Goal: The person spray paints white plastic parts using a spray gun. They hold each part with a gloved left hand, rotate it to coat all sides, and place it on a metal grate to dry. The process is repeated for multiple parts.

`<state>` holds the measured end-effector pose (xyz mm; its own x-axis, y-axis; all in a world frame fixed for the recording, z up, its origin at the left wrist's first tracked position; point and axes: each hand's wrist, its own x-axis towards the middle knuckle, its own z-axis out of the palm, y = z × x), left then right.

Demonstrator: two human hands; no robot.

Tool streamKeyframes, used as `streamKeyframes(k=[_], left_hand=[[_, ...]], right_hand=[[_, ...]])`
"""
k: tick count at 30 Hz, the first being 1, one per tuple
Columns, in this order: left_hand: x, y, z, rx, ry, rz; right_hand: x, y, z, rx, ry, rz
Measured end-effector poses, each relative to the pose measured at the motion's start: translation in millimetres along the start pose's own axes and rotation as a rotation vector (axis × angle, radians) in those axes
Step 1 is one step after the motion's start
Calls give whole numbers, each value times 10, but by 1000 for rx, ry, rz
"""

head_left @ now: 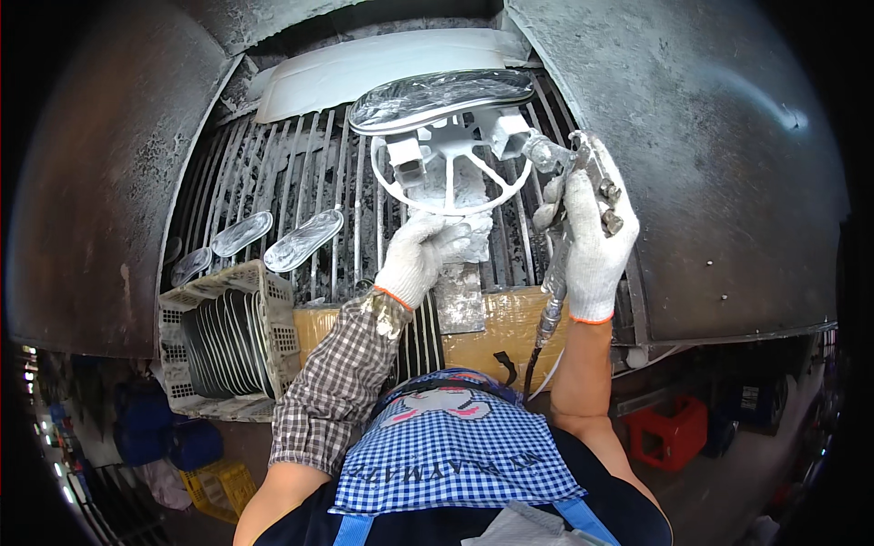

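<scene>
My left hand [411,255], in a white knit glove with an orange cuff, is closed at the near rim of a white spoked wheel [449,187]; some fingertips are hidden. Above the wheel, on whitish block supports [407,156], rests a long oval panel [437,98] with a dark, glossy, streaked top and pale edge. My right hand [601,232], gloved alike, grips a spray gun [549,155] coated in pale residue. Its nozzle end points left toward the panel and supports. A hose [549,318] runs down from the gun.
Metal bars [305,173] form the bench, with several oval plates [305,240] at left. A pale crate [282,341] holds a row of dark plates. Metal walls [692,173] stand either side; cardboard [523,323] lines the front. A red container [669,432] sits below right.
</scene>
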<state>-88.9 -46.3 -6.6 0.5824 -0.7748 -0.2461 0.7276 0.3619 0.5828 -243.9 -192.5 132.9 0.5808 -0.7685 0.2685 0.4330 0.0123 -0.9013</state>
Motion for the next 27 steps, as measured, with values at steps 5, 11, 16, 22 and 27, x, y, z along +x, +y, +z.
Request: streamKeyframes(k=[5, 11, 16, 22, 27], left_hand=[[-17, -14, 47, -13, 26, 8], [-41, 45, 103, -39, 12, -28], [-20, 37, 35, -30, 38, -1], [-26, 46, -27, -48, 4, 12], [-6, 110, -165, -5, 33, 33]], right_hand=[[18, -61, -106, -16, 56, -17], [-1, -114, -184, -205, 139, -126], [-110, -253, -75, 37, -11, 28], [-18, -202, -86, 40, 37, 6], [50, -217, -196, -24, 68, -13]])
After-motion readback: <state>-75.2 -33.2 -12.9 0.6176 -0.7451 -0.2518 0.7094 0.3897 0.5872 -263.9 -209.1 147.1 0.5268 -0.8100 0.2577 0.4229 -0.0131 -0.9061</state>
